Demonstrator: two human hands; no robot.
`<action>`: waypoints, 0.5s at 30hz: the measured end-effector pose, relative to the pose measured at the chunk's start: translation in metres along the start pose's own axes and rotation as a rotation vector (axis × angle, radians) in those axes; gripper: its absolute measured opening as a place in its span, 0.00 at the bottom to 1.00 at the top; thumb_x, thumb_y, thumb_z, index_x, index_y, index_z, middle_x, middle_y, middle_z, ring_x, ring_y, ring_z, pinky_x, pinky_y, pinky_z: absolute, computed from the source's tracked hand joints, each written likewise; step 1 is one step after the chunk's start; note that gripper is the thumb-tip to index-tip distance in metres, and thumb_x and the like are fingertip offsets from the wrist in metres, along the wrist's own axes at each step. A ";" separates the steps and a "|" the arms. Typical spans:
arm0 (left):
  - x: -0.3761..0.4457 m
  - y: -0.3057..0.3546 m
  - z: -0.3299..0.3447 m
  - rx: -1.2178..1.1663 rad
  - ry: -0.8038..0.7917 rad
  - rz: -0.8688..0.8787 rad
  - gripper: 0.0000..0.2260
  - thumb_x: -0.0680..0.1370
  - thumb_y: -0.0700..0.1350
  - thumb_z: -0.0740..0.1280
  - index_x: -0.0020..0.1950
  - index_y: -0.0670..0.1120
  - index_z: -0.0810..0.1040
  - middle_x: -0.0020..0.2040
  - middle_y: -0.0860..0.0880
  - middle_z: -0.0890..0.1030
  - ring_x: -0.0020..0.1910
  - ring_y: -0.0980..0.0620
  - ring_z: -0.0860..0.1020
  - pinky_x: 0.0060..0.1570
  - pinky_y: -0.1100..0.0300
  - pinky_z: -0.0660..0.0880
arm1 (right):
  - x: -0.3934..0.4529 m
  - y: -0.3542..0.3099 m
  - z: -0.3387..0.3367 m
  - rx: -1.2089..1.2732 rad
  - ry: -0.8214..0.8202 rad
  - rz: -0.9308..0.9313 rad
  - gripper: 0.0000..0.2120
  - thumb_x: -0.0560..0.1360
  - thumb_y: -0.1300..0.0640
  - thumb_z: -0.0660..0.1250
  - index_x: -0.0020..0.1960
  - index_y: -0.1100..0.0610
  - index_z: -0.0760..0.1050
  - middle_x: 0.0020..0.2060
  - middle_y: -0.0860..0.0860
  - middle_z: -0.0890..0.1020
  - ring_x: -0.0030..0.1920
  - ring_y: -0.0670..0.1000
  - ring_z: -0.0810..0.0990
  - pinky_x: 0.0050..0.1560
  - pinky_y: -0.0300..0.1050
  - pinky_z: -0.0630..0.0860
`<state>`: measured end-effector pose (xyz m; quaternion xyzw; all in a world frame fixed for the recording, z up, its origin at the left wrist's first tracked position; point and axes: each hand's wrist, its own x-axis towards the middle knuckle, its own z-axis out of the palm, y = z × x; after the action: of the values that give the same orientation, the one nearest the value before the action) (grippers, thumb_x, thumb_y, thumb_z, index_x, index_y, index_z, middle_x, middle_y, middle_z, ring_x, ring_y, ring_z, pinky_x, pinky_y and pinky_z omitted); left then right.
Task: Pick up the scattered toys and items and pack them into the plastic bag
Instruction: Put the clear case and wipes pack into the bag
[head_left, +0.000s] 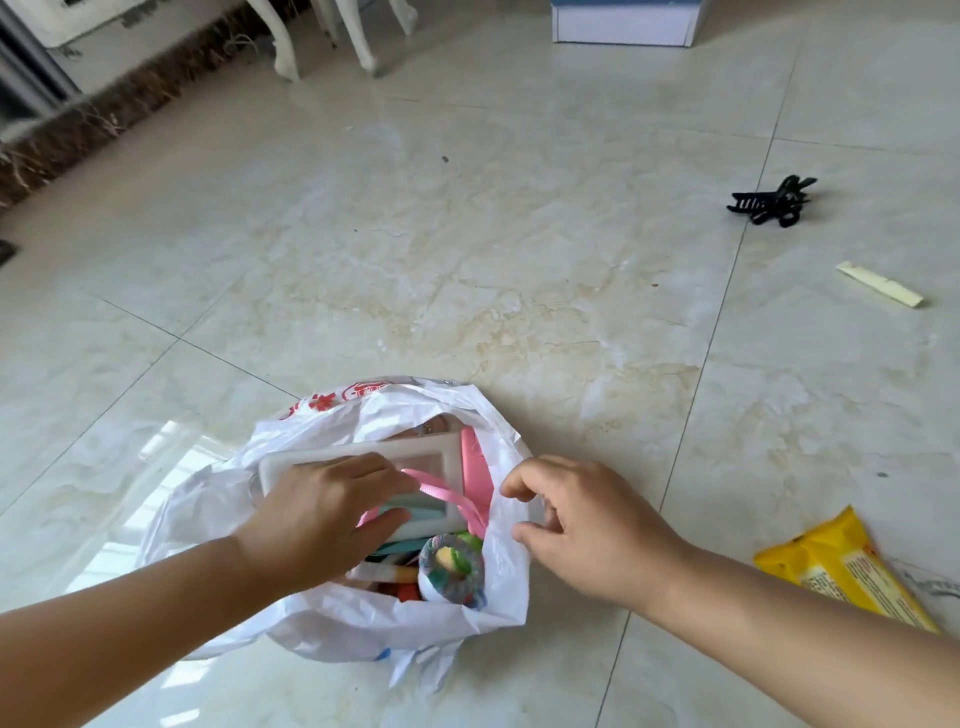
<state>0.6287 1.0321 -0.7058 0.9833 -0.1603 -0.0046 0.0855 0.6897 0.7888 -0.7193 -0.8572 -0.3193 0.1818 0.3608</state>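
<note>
Tiled floor (519, 234); plastic bag (332, 618) shows red, unreadable print.

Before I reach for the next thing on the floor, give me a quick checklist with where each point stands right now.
1. Bag mouth open: ok, the plastic bag gapes upward.
2. White frame fully inside: not ok, it lies across the opening under the left hand.
3. Right hand free: cannot tell, its fingers curl at the bag's edge.
4. Items left outside: not ok, the black hair clip, pale yellow strip and yellow packet lie on the floor.
5. Pink ribbon tucked in: not ok, it loops over the frame.
</note>
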 end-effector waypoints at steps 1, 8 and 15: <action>0.007 0.006 -0.002 -0.020 0.010 0.011 0.12 0.72 0.54 0.61 0.47 0.53 0.82 0.38 0.58 0.81 0.33 0.58 0.78 0.27 0.67 0.71 | -0.006 0.003 -0.002 0.005 0.001 0.007 0.12 0.72 0.57 0.66 0.55 0.51 0.74 0.52 0.45 0.77 0.32 0.35 0.66 0.38 0.30 0.64; 0.069 0.072 -0.008 -0.190 -0.014 0.229 0.09 0.73 0.53 0.63 0.48 0.53 0.80 0.38 0.57 0.81 0.32 0.59 0.78 0.29 0.63 0.76 | -0.060 0.033 -0.021 0.049 0.056 0.161 0.10 0.71 0.57 0.66 0.52 0.51 0.75 0.37 0.38 0.72 0.34 0.38 0.72 0.35 0.29 0.64; 0.113 0.149 0.021 -0.181 -0.140 0.415 0.12 0.73 0.54 0.61 0.52 0.54 0.79 0.44 0.57 0.81 0.35 0.59 0.78 0.28 0.66 0.74 | -0.130 0.081 -0.028 0.143 0.177 0.366 0.11 0.70 0.55 0.69 0.52 0.48 0.75 0.43 0.39 0.75 0.43 0.44 0.74 0.40 0.32 0.70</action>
<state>0.6886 0.8536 -0.6994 0.9149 -0.3634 -0.0697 0.1613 0.6438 0.6433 -0.7489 -0.8857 -0.1119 0.1906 0.4083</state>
